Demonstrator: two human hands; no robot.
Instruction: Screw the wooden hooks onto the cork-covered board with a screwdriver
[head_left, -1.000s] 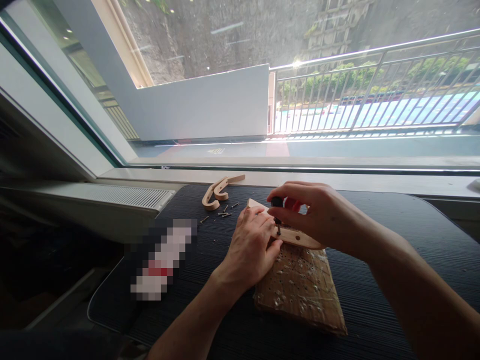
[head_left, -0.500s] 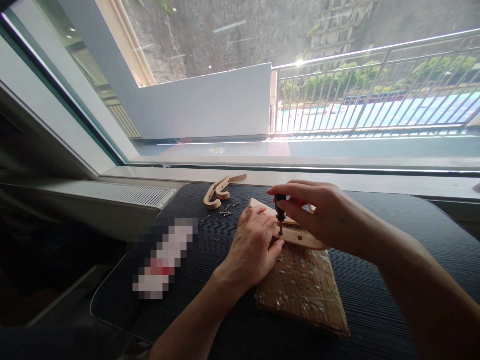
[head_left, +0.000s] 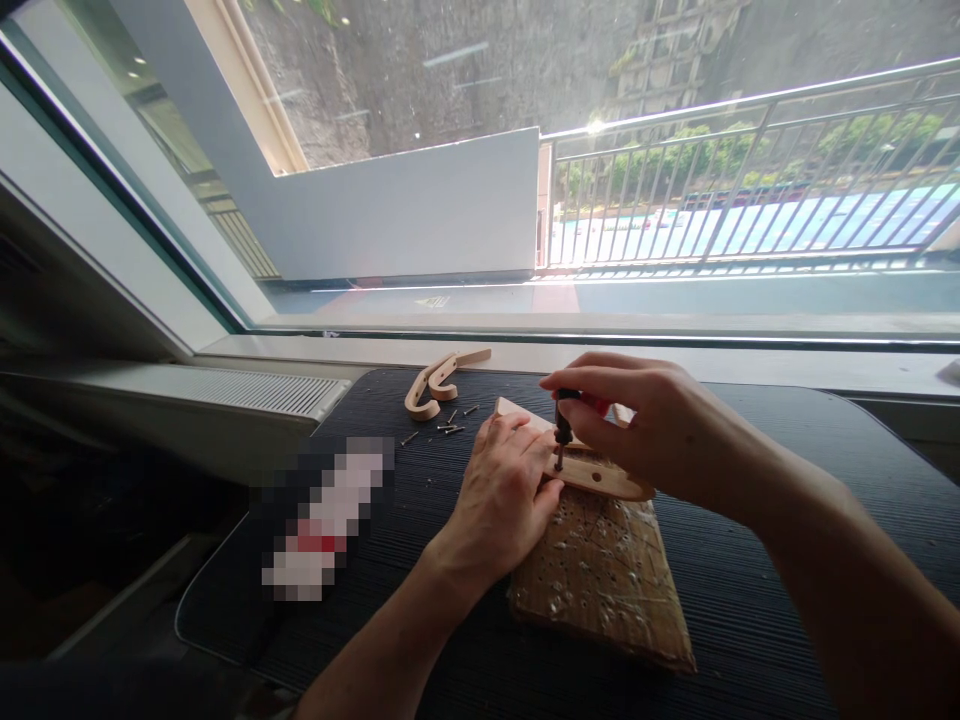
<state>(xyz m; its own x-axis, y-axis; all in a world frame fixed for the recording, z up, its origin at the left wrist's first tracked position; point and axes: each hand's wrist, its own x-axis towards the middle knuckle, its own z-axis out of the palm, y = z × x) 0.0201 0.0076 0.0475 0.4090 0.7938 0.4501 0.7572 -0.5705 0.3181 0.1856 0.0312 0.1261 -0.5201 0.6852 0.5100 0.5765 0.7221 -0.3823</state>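
Since a second ago our right hand [head_left: 645, 410] had shifted on the screwdriver [head_left: 564, 430], whose handle now leaned slightly toward the palm. Nearest us, the brown, pitted board [head_left: 600, 590] lay on the bench [head_left: 832, 455]. Across its far part lay the wooden piece [head_left: 619, 478], and our left hand [head_left: 506, 480] clasped it there, thumb at the near edge. We judged that this brace had to be firm, with the thumb kept clear of the shaft in case the tip slipped. Our right fingers gripped the handle, and the tip stood at one hole, though we could not tell whether a screw sat beneath it. Holding the shaft upright, pressing straight down and turning in short, even twists seemed best. Beyond, loose screws [head_left: 451, 428] lay near the wooden hooks [head_left: 424, 412]
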